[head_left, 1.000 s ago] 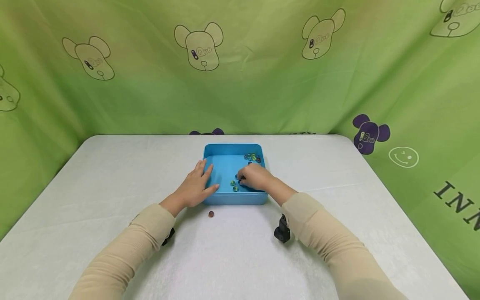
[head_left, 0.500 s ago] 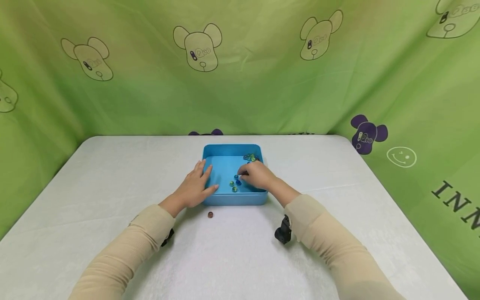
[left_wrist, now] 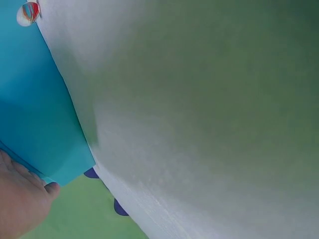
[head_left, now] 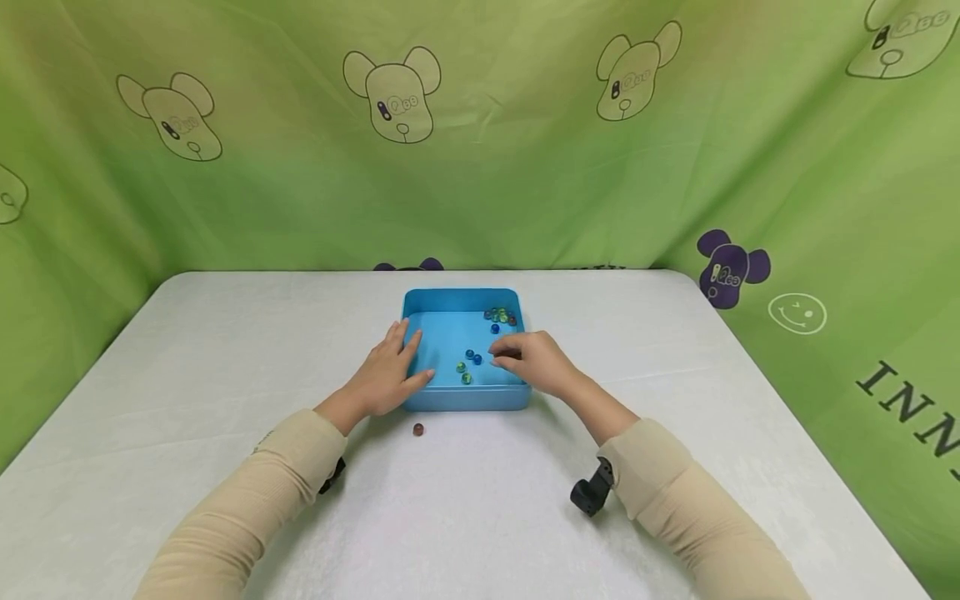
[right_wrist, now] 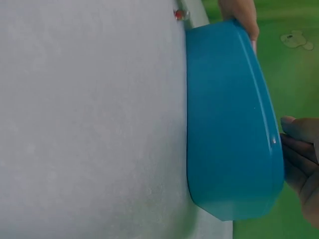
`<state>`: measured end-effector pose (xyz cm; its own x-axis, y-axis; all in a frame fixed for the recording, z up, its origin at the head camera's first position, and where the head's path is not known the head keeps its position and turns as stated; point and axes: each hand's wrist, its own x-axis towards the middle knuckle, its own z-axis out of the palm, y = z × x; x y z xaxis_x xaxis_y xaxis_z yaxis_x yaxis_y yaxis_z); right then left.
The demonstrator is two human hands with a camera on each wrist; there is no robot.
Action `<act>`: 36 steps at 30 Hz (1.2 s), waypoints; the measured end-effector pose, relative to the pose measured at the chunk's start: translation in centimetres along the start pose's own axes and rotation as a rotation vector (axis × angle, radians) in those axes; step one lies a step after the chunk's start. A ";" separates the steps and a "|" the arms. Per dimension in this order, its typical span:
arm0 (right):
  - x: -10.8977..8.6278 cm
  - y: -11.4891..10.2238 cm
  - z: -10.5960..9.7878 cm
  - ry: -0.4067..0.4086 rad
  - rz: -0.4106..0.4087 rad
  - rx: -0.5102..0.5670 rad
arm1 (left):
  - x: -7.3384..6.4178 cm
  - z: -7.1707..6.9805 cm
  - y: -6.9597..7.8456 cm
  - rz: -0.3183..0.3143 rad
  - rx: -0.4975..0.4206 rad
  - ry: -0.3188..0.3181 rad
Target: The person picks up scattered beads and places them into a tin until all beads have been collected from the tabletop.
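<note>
A blue plastic box [head_left: 465, 400] stands on the table with glass marbles inside. My left hand [head_left: 381, 375] rests at its left rim, fingers spread. My right hand [head_left: 542, 362] hovers over the right side; its thumb and fingers are bent and apart, and the right wrist view shows no marble between them. Left of those fingertips lie two blue marbles [head_left: 477, 359] and two yellow-green marbles [head_left: 467, 378]. Another blue marble [head_left: 495, 329] sits behind. Several mixed marbles [head_left: 502, 315] cluster in the far right corner.
One reddish-brown marble [head_left: 418, 430] lies outside the box, in front of its left part. A white cloth [head_left: 465, 517] covers the table. Green printed curtains [head_left: 510, 167] enclose the back and sides. A black wrist camera [head_left: 592, 489] hangs below the right sleeve.
My right hand has drawn back to the right from the blue marbles, uncovering them and the one behind. One blue marble has shifted slightly. My left hand stays put.
</note>
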<state>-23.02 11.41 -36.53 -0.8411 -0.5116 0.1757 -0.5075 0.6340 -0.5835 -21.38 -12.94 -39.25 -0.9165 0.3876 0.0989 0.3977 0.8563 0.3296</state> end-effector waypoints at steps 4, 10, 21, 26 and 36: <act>-1.2 -0.4 -0.2 0.016 0.006 0.078 | 0.0 0.1 0.0 0.003 0.000 0.004; -2.7 -0.9 0.2 0.013 0.015 0.154 | 0.0 0.0 0.0 0.000 -0.001 0.003; -4.5 -2.4 1.3 -0.031 -0.019 0.249 | -0.1 -0.1 0.2 -0.004 -0.009 -0.005; -4.5 -2.8 2.2 -0.084 -0.034 0.263 | -0.1 -0.2 0.1 -0.007 -0.003 -0.004; -4.2 -3.1 4.1 -0.156 -0.127 0.213 | -0.1 -0.1 0.1 -0.012 0.008 -0.014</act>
<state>-17.18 9.23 -38.72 -0.7261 -0.6724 0.1436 -0.5424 0.4317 -0.7207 -21.24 -12.94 -39.14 -0.9207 0.3816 0.0821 0.3868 0.8638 0.3230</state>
